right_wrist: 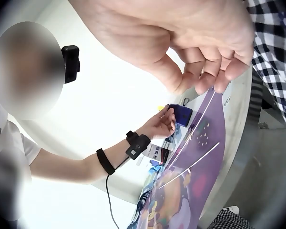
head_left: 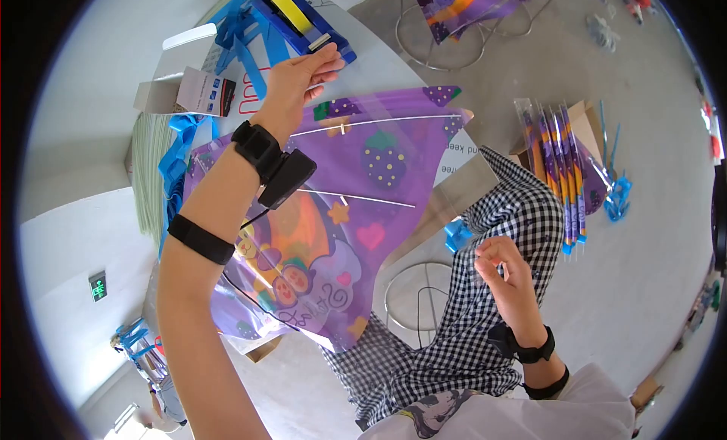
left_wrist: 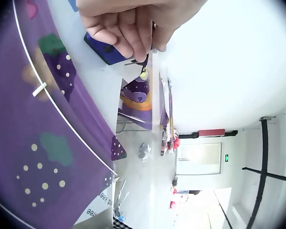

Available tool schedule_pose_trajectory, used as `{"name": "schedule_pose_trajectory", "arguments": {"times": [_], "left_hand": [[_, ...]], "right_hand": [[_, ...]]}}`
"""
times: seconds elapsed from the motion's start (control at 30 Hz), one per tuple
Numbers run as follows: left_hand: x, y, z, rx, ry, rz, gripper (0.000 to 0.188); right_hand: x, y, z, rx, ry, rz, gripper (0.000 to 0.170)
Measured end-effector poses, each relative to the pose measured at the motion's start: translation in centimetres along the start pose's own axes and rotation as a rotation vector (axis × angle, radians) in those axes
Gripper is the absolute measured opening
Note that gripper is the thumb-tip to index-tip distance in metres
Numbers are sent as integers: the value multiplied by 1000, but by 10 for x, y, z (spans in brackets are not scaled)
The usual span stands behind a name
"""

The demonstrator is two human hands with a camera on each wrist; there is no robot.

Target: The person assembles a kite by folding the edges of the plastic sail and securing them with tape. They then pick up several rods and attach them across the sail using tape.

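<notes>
A purple printed plastic sheet (head_left: 394, 205) with fruit pictures and thin white rods (head_left: 371, 198) lies over the table top. Beyond its upper edge stands a blue tape dispenser (head_left: 344, 50) with a yellow core. My left hand (head_left: 303, 76) is at the dispenser's front end. In the left wrist view its thumb and fingertips pinch a strip of clear tape (left_wrist: 156, 90). My right hand (head_left: 511, 281) is raised above the checked trousers, apart from the sheet. Its fingers are loosely curled, with thumb and index tips close together and nothing visible between them.
Blue ribbons (head_left: 176, 156) and an open small box (head_left: 208, 92) lie at the table's left. Several rolled printed pieces (head_left: 556, 167) lean in a carton (head_left: 581, 118) on the floor at right. Wire hoops (head_left: 443, 65) stand beyond the table, near another printed sheet (head_left: 454, 4).
</notes>
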State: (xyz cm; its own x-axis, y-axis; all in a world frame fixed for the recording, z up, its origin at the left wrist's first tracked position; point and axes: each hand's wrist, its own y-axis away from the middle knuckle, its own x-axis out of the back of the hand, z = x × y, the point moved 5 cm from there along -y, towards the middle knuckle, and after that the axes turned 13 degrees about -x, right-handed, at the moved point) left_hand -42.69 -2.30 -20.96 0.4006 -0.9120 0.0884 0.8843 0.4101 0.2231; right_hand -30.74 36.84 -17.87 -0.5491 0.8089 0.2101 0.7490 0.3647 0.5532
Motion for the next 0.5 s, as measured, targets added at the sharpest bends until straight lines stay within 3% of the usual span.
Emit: {"name": "schedule_pose_trajectory", "arguments": {"times": [0.23,0.33,0.5], "left_hand": [[7,0,12,-88,-356,-76,33],[18,7,6,-44,-415,-71,31],[68,49,49,-288,-67,-6,29]], "right_hand": [[-6,-2,-7,43,68,0,17],[-2,0,-7,49,75,-14,15],[12,-16,-21,-5,-129,-156,10]]}}
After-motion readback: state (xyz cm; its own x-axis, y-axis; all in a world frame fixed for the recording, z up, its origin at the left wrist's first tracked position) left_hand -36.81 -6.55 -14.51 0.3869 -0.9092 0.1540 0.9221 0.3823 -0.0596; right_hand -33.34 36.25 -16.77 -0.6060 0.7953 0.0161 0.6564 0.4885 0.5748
